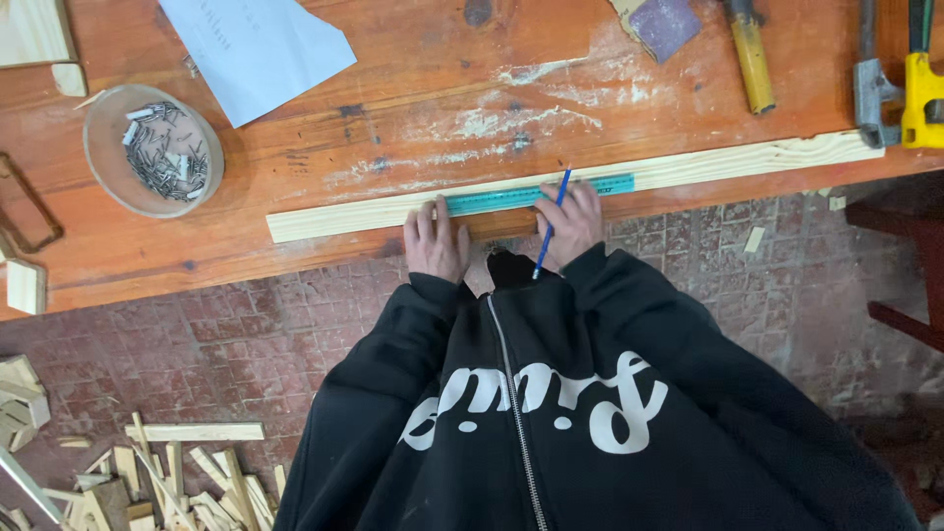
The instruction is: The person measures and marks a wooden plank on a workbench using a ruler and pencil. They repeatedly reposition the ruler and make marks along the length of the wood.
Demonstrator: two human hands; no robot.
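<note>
Left hand: the left hand (437,239) lies flat with the fingers spread, and it presses on the left end of the teal plastic ruler (536,196); I think this is to stop the ruler from sliding.
Right hand: the right hand (573,218) pinches a thin blue pencil (550,225) between the fingers, and the other fingers rest on the ruler. The pencil is tilted, with its upper end over the far edge of the ruler; I cannot tell whether the tip touches the wood.
Ruler: it lies along the long pale wooden strip (688,169), on the top face of it, both edges parallel to the strip.
Wooden strip: it lies on the reddish wooden workbench (393,88), close to the near edge and a little slanted, probably so that the person can lean over it.
Bowl: a round clear bowl with small metal nails (154,148) stands at the left of the bench, well apart from the hands.
Paper: a light blue sheet of paper (258,47) lies at the far side.
Tools: a tool with a yellow handle (752,54), a piece of dark sandpaper (663,25) and a yellow and grey clamp (897,84) lie at the far right.
Floor: offcuts of pale wood (167,477) lie in a heap on the red brick floor (708,256) at the left.
Clothing: the person wears a black zipped hoodie (551,393).
</note>
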